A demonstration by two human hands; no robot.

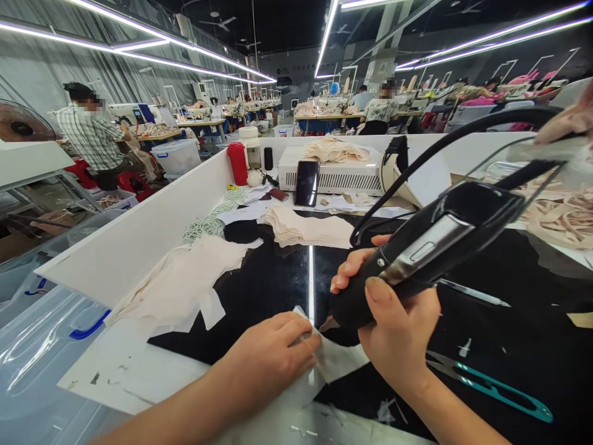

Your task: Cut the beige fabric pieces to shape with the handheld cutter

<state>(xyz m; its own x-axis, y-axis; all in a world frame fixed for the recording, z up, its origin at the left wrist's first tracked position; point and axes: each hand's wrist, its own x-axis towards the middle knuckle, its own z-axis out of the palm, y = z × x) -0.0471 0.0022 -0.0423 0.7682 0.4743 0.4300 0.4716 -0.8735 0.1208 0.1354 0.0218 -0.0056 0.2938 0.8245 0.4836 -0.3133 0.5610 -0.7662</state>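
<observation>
My right hand (393, 321) is shut on a black corded hand tool (430, 247) with a silver plate, held tilted with its tip down over the glossy black table (509, 346). Its black cable (445, 145) arcs up to the right. My left hand (273, 352) presses a small pale fabric piece (336, 358) flat on the table, right below the tool's tip. A stack of cream fabric pieces (310, 227) lies behind, and a loose heap of pale fabric (185, 278) sits to the left.
Teal thread snips (491, 386) lie at the right front. A white wall (139, 228) borders the table's left side. At the back stand a white machine (333, 176), a phone (306, 183) and a red bottle (238, 162). People work at distant tables.
</observation>
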